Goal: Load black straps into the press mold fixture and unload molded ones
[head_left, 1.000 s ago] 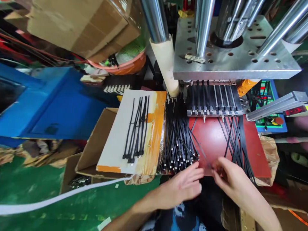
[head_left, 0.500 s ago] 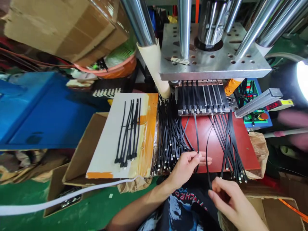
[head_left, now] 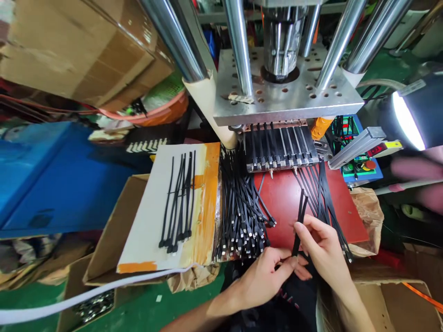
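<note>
My left hand (head_left: 272, 276) is closed in a pinch on the lower part of some flat black cables (head_left: 299, 230) in front of my body. My right hand (head_left: 321, 244) pinches the same cables a little higher, thumb against fingers. Two thin strands stick up side by side above my right fingers; the lower ends are hidden by my hands. Beyond them stands a metal fixture block (head_left: 282, 150) with black and grey strips in its slots and connector ends along its front edge.
A dense pile of black cables (head_left: 242, 207) lies left of the red board (head_left: 280, 193), and more cables (head_left: 328, 203) on its right. Several cables rest on a white panel (head_left: 145, 230). A steel press plate (head_left: 287, 108) overhangs the fixture; a lamp (head_left: 408, 120) shines at right.
My hands have come together, with my right hand moving up and left onto the cables. The cable that ran from the fixture's front to my left hand is away from it. The view has shifted.
</note>
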A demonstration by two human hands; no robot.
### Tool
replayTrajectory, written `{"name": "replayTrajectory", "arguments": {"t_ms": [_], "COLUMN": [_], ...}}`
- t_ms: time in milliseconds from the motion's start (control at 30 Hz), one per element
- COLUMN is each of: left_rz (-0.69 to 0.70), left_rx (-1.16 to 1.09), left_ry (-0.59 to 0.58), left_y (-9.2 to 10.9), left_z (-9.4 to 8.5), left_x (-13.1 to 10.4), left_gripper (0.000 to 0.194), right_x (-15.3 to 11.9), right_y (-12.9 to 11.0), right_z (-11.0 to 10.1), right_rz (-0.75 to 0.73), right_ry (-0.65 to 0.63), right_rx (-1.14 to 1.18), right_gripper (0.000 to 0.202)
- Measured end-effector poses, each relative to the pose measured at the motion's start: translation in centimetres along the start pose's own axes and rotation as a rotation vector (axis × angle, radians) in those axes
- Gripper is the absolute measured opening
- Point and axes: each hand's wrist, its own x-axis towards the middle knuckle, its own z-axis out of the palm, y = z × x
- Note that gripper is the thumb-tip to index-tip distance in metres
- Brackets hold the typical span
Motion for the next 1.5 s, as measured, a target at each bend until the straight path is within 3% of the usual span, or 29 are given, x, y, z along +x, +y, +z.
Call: {"name": "replayTrajectory", "arguments": {"t_ms": [133, 267, 367, 433, 600, 700, 833, 933, 1000, 1100, 1167, 1233, 1367, 1433, 1500], "left_rz": [0.267, 0.517, 0.525, 0.500, 0.432, 0.456, 0.556, 0.622, 0.649, 0.679, 0.705, 0.725, 0.650, 0.592, 0.617], "left_rx": [0.245, 0.298, 0.281, 0.253, 0.119, 0.056, 0.192, 0.306, 0.321, 0.314, 0.408, 0.588, 0.821, 0.800, 0.753], "left_ry": [0.269, 0.254, 0.184, 0.150, 0.149, 0.152, 0.205, 0.222, 0.285, 0.417, 0.473, 0.527, 0.709, 0.837, 0.862], "left_y": [2.9, 6.0, 7.1, 7.3, 7.3, 7.4, 8.0, 8.9, 9.8, 11.3, 12.3, 12.9, 13.6, 13.6, 13.2], "left_z": [-2.2, -4.1, -4.5, -4.5, -4.8, -5.1, -5.2, -5.6, -6.2, -8.0, -9.5, -11.0, -12.9, -13.1, -13.2], "left_x": [1.2, 2.8, 3.1, 3.1, 3.5, 4.1, 4.4, 4.7, 5.4, 7.8, 10.4, 13.2, 17.5, 18.1, 17.4], "left_gripper": [0.037, 0.022, 0.019, 0.019, 0.020, 0.025, 0.022, 0.015, 0.015, 0.018, 0.020, 0.022, 0.016, 0.009, 0.024], "right_x": [-0.2, -0.7, -0.7, -0.6, -0.2, 0.4, 1.6, 2.5, 2.5, 1.9, 2.0, 3.2, 10.2, 14.7, 18.7], "right_y": [0.7, 1.4, 1.8, 1.9, 1.8, 1.4, 0.7, 1.2, 2.2, 3.3, 2.6, 0.4, -5.6, -7.7, -8.6], "right_z": [1.5, 1.3, 0.7, 0.2, 0.1, 0.6, 1.1, 1.5, 1.8, 1.2, -0.2, -2.3, -6.0, -6.6, -6.5], "right_rz": [-0.194, -0.340, -0.441, -0.489, -0.522, -0.523, -0.504, -0.444, -0.343, -0.109, -0.031, -0.076, -0.284, -0.355, -0.393], "right_ry": [-0.030, -0.010, 0.052, 0.086, 0.195, 0.170, 0.134, 0.132, 0.044, -0.268, -0.428, -0.459, -0.289, -0.210, -0.191], "right_rx": [-0.101, -0.203, -0.245, -0.234, -0.193, -0.193, -0.173, -0.168, -0.173, -0.150, -0.195, -0.335, -0.493, -0.497, -0.493], "right_gripper": [0.026, 0.026, 0.014, 0.022, 0.019, 0.013, 0.011, 0.025, 0.034, 0.035, 0.038, 0.041, 0.047, 0.047, 0.045]}}
